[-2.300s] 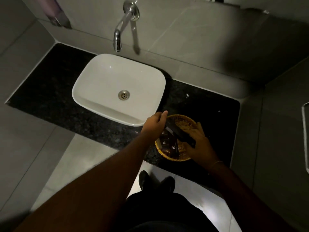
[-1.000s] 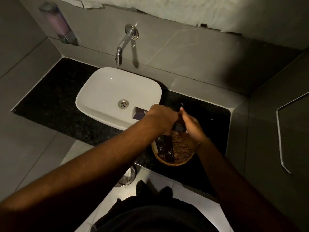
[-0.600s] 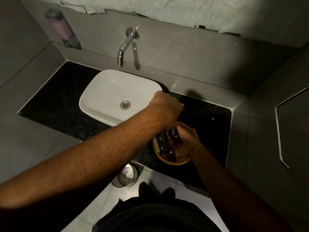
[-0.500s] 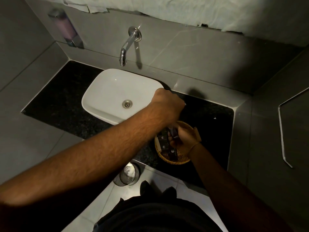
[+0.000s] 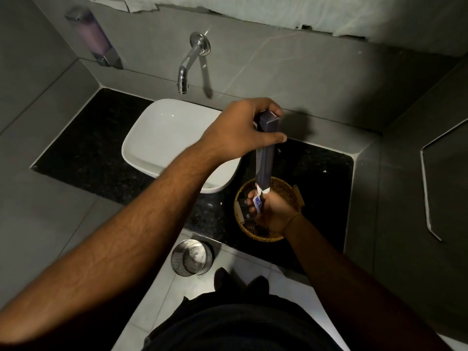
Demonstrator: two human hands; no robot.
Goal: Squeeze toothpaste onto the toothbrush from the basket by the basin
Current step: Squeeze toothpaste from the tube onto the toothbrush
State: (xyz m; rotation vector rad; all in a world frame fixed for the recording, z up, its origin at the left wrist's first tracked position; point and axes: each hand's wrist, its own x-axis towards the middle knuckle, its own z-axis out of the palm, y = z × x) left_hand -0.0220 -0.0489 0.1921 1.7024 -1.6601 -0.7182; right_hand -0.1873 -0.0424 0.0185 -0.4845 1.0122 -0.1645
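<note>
- One view, from the head, looks down on a dim grey-tiled washroom corner; a black speckled stone table [image 5: 106, 158] runs along the wall and carries a white basin [image 5: 167, 138]
- A chrome tap [image 5: 188, 63] comes out of the wall above the basin, and a soap dispenser [image 5: 92, 39] hangs on the wall to its left
- On the pale floor tiles below the table's front edge stands a shiny steel bin [image 5: 191, 257]; two dark shoes show just beside it
- A round woven basket [image 5: 278, 236] sits on the table just right of the basin, with dark small packets [image 5: 244, 211] lying in its left part
- The left hand [image 5: 243, 130] is raised over the gap between basin and basket, its fingers clenched around the top end of a long dark purple box [image 5: 265, 158]
- The box stands nearly upright, its long axis running from the closed top end at the left hand down to its opened lower end over the basket
- The right hand [image 5: 274, 211] is low over the basket, fingers closed on a small white-and-blue item [image 5: 257, 203] that sticks out at the box's open end; whether it is the toothpaste or the toothbrush cannot be told
</note>
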